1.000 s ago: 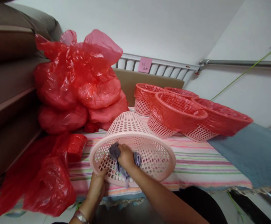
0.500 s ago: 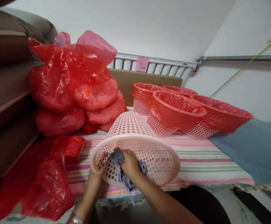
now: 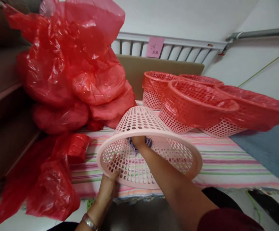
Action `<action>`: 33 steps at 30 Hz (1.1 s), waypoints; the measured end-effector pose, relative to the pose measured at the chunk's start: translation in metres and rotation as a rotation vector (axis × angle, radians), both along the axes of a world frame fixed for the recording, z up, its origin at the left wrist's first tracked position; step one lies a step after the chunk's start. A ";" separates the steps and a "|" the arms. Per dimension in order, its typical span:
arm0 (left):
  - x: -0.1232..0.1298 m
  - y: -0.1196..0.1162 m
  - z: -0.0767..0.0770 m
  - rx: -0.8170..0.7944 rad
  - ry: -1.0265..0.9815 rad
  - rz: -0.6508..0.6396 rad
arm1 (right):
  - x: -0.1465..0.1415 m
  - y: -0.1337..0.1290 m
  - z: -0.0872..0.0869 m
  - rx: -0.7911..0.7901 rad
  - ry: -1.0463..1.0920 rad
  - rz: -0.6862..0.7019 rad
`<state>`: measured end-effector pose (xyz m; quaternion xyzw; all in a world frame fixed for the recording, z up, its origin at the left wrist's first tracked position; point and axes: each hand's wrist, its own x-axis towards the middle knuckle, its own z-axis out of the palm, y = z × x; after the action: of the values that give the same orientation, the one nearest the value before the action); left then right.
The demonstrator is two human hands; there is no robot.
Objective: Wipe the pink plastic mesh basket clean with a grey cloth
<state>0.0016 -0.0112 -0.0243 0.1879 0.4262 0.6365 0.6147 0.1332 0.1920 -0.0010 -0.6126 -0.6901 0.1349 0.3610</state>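
A pale pink perforated plastic basket [image 3: 149, 131] lies on its side on the striped cloth, its mouth facing me. My left hand [image 3: 110, 179] grips the lower left of its rim, thumb inside and fingers behind the holed wall. Deep inside the basket, my right hand [image 3: 139, 141] is closed on a grey-purple cloth [image 3: 148, 141]. The cloth is pressed near the basket's bottom end. The basket's upper rim and wall partly hide that hand and the cloth.
Several similar baskets lined with red plastic bags [image 3: 197, 106] stand at the back right. Stuffed red bags [image 3: 96, 86] are heaped at the left, with a roll of red bags [image 3: 78, 147] before them. A striped cloth [image 3: 226, 163] covers the surface. A pink note [image 3: 155, 47] hangs on the white rail.
My right hand has pushed the cloth from near the basket's mouth deeper toward its bottom. The left hand still holds the rim. The view has moved closer.
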 end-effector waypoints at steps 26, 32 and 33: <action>-0.014 0.008 0.009 0.181 0.095 0.101 | 0.016 -0.171 0.002 -0.191 -0.475 0.376; -0.023 0.009 0.012 0.186 0.086 0.078 | 0.008 -0.159 0.006 -0.151 -0.621 0.372; -0.022 0.008 0.012 0.177 0.079 0.086 | 0.005 -0.148 0.009 -0.147 -0.637 0.327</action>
<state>-0.0202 -0.0033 -0.0124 0.2479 0.3998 0.6894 0.5508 0.1380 0.0438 0.0077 -0.5299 -0.8451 0.0424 0.0570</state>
